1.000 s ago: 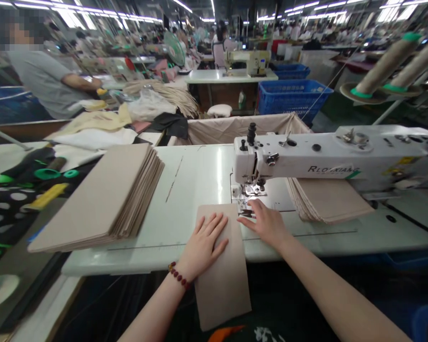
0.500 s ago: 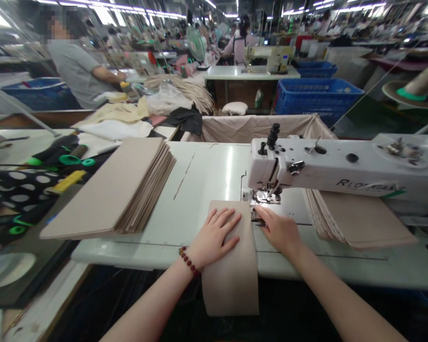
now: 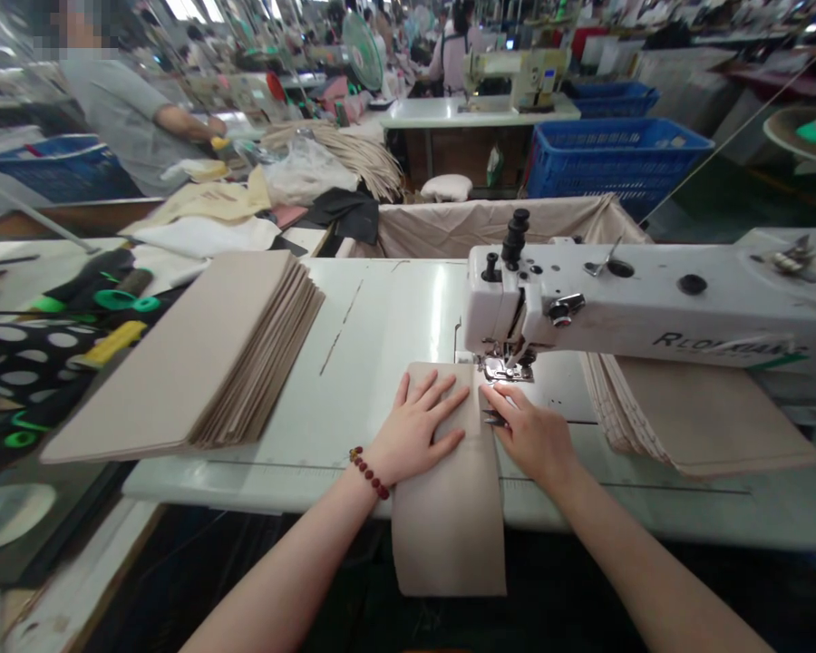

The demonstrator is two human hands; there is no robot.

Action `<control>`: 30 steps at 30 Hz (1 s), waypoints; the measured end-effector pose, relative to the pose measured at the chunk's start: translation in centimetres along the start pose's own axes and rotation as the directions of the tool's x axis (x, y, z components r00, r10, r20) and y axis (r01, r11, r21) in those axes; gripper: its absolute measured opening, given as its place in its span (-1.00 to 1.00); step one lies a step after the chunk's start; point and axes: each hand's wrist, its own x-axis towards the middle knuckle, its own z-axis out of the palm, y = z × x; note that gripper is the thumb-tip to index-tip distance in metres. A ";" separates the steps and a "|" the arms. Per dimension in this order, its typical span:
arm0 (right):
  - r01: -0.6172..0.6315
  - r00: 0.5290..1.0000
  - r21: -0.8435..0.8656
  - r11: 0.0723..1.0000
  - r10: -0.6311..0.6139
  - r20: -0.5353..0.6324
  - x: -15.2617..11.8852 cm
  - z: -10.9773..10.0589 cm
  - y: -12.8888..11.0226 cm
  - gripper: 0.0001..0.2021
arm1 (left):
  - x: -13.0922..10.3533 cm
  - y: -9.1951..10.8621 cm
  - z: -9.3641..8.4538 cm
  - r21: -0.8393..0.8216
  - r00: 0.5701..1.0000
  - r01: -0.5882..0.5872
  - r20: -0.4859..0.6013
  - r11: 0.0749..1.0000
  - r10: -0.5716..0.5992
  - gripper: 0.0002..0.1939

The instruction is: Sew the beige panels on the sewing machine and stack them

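Fabric panel [image 3: 452, 544], plain beige and long, lay directly beneath my left hand [image 3: 422, 437], its far end on the pale sewing table [image 3: 381, 336] and its near end hanging over the front edge. My left fingers were spread apart, flat on the cloth, gripping nothing. My right hand [image 3: 539, 444] was at the panel's right edge, fingers bent, thumb side inward; dark pointed blades [image 3: 494, 417] showed beneath them, though I could not tell whether that hand was closed on anything. A bracelet of dark red beads [image 3: 369, 472] circled my left wrist.

Just beyond my right fingertips stood the presser foot [image 3: 509, 370] of the white sewing machine [image 3: 612, 295], whose head and arm blocked the way ahead and to the right. Under the arm lay a bundle of stitched beige panels [image 3: 714, 419]. To my left, near but apart from my hand, a thick stack of beige panels [image 3: 163, 354] leaned across the table, with black polka-dot cloth [image 3: 31, 349] past it. Farther off were a blue plastic crate [image 3: 605, 150] and a co-worker in a grey top [image 3: 119, 109].

Black lettering on the arm began "RLO"; the rest was partly obscured, with a green stroke near its end.
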 end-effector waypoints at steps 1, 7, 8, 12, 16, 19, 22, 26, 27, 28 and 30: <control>-0.001 1.000 0.000 1.000 0.001 0.001 0.0 0.0 0.0 -0.48 | 0.0 0.0 0.0 0.000 1.000 0.001 -0.002 1.000 -0.001 -0.35; -0.003 1.000 0.011 1.000 0.003 0.009 0.1 0.0 0.1 -0.48 | 0.0 0.0 -0.1 -0.025 1.000 0.010 -0.014 1.000 -0.011 -0.37; -0.001 1.000 0.014 1.000 0.000 0.012 0.1 0.0 0.1 -0.47 | 0.0 0.0 -0.1 -0.031 1.000 0.012 -0.017 0.999 -0.012 -0.37; 0.003 1.000 0.024 1.000 -0.003 0.019 0.1 -0.2 0.1 -0.45 | 0.1 0.0 -0.2 -0.044 1.000 0.021 -0.021 0.999 -0.022 -0.39; -0.004 1.000 0.024 1.000 0.003 0.026 0.1 -0.2 0.0 -0.43 | 0.0 0.0 -0.1 -0.043 1.000 0.024 -0.018 0.999 -0.025 -0.39; -0.006 1.000 0.023 1.000 0.005 0.023 0.2 -0.2 0.0 -0.42 | 0.0 0.0 -0.1 -0.047 0.999 0.028 -0.023 0.999 -0.029 -0.39; -0.010 1.000 0.019 1.000 0.009 0.019 0.2 -0.1 0.1 -0.42 | 0.0 0.0 -0.1 -0.057 0.999 0.035 -0.033 0.998 -0.037 -0.42; -0.013 1.000 0.005 1.000 0.013 0.018 0.1 0.1 0.1 -0.44 | 0.0 -0.1 0.0 -0.072 0.998 0.042 -0.044 0.997 -0.045 -0.44; -0.011 1.000 0.003 1.000 0.011 0.016 0.2 0.1 0.1 -0.44 | 0.0 -0.2 0.1 -0.075 0.998 0.045 -0.047 0.996 -0.048 -0.45; -0.010 1.000 0.002 1.000 0.010 0.014 0.2 0.1 0.1 -0.45 | 0.0 -0.2 0.1 -0.079 0.997 0.049 -0.051 0.996 -0.053 -0.45; -0.012 1.000 0.002 1.000 0.012 0.008 0.2 0.0 0.0 -0.45 | 0.1 -0.3 0.2 -0.086 0.996 0.061 -0.058 0.994 -0.066 -0.47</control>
